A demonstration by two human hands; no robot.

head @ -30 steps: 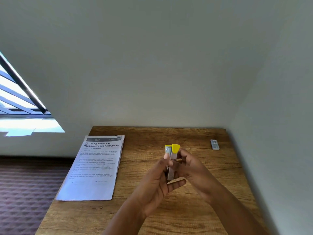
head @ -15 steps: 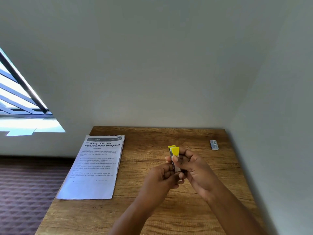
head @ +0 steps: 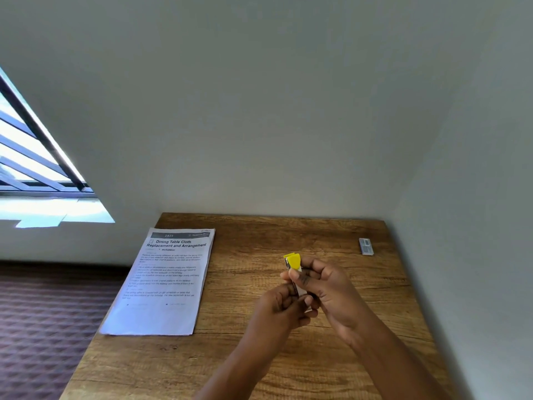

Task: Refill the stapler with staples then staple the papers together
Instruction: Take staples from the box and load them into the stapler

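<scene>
Wooden table (head: 259, 365), barred window (head: 34, 168), patterned carpet (head: 43, 327).

The stapler (head: 294, 262) is yellow-tipped (metal silver below), the table (head: 259, 356) brown wood-grain, the papers (head: 161, 284) white with black print.

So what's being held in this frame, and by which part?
The yellow-tipped stapler, upright: right hand grips its middle, left hand pinches its lower end.

We see two bare forearms reaching in from the lower edge of the view, with no sleeve, watch, ring or bracelet on either. Our left hand (head: 278, 308) and right hand (head: 326, 287) are uncovered, and the nails that show look short and unpainted.
</scene>
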